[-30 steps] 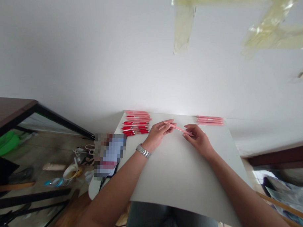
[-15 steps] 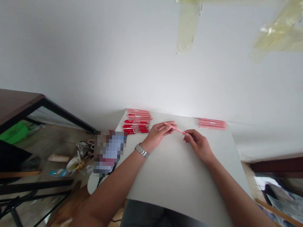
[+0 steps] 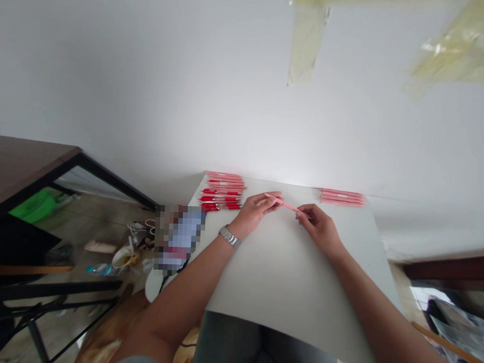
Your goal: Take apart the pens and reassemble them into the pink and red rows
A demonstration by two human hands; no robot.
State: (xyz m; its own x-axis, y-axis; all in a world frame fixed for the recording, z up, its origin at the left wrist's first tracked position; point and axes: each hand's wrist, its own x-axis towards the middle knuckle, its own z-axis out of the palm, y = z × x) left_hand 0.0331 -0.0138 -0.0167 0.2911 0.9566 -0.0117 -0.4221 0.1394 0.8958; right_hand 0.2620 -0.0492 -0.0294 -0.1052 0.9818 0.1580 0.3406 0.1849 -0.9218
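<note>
1. Pinching a slim pink pen (image 3: pixel 290 206) between them, a person's two bare hands meet above a white table (image 3: pixel 278 278), near its far side.

2. The left hand (image 3: pixel 253 212), with a silver watch (image 3: pixel 229 236) at the wrist, has its thumb and fingers clamped on the pen's left part, the pen's tip end showing past the thumb.

3. The right hand (image 3: pixel 319 226) has its thumb and bent fingers together on the pen's other end, which they partly hide; the pen slants down from left to right.

4. At the table's far left, pink pens (image 3: pixel 226 181) lie in a row beside red pens (image 3: pixel 221 200), all roughly parallel to the wall (image 3: pixel 190 84).

5. At the far right, more pink pens, a small bundle (image 3: pixel 342 197), lie side by side, well apart from that row.

6. A pixelated device (image 3: pixel 181 237) sits along the left edge, its details unreadable; yellowish tape (image 3: pixel 308 46) clings to the wall above.
</note>
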